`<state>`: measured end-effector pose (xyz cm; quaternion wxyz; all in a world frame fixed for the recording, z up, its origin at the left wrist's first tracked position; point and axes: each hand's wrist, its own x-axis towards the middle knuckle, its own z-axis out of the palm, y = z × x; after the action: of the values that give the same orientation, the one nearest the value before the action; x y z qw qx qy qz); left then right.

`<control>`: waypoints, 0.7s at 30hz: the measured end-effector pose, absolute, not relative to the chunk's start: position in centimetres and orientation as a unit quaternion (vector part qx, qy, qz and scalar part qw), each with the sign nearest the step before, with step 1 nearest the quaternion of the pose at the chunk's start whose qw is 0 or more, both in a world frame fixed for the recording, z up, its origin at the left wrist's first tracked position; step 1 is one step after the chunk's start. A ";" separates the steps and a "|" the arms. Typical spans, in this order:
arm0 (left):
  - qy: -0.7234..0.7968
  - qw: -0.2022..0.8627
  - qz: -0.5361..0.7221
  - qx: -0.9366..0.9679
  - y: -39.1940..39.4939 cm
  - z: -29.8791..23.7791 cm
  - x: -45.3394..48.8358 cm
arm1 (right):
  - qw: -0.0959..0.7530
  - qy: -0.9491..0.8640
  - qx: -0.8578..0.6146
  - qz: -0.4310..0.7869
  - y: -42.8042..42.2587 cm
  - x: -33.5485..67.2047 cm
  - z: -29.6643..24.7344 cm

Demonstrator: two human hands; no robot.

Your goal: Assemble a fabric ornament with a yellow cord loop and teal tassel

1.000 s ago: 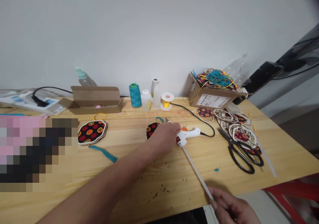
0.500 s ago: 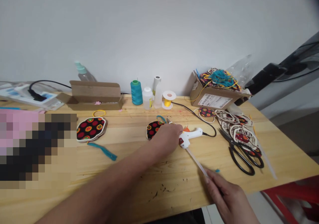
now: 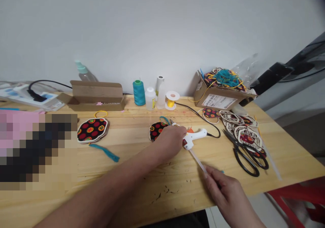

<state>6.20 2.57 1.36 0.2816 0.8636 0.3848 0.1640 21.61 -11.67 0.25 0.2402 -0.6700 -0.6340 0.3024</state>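
Observation:
A white hot glue gun (image 3: 199,134) lies across the middle of the table, its corded handle to the right. My left hand (image 3: 174,138) is closed around its front part; the fingers are mostly hidden behind the hand. From the back of the gun a translucent glue stick (image 3: 197,160) sticks out toward me. My right hand (image 3: 222,189) pinches the free end of that stick between thumb and fingers. Partly behind my left hand lies a black fabric piece with red and orange flowers (image 3: 156,130), a teal cord at its top.
Black scissors (image 3: 245,155) lie at right by cut-out pieces (image 3: 247,136). A filled cardboard box (image 3: 215,98) stands behind them. Along the wall are a teal thread cone (image 3: 138,93), bottles (image 3: 150,99) and a yellow spool (image 3: 171,101). Patterned pieces (image 3: 92,130) are stacked at left.
My right hand has slid a little up and left along the glue stick, closer to the glue gun. My left hand stays in place.

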 end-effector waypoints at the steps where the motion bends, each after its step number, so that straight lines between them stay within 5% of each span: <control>1: 0.386 0.284 0.165 0.862 2.6 1.3 6.2 | 0.232 -0.633 -0.670 0.311 -11.6 21.6 0.3; 8: 0.396 0.289 0.188 0.851 2.5 1.1 6.1 | 0.168 -0.664 -0.659 0.311 -11.3 22.5 1.5; 16: 0.392 0.282 0.254 0.838 2.5 2.9 4.6 | 0.111 -0.773 -0.624 -0.021 -7.0 24.8 2.5; 21: 0.418 0.373 0.401 0.725 2.6 4.0 2.2 | 0.070 -0.868 -0.491 -0.026 -2.8 23.6 2.6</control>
<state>2.16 2.57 4.04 0.3725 0.7250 0.4185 0.4005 23.64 -2.79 2.58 0.0697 -0.4913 -0.8678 -0.0256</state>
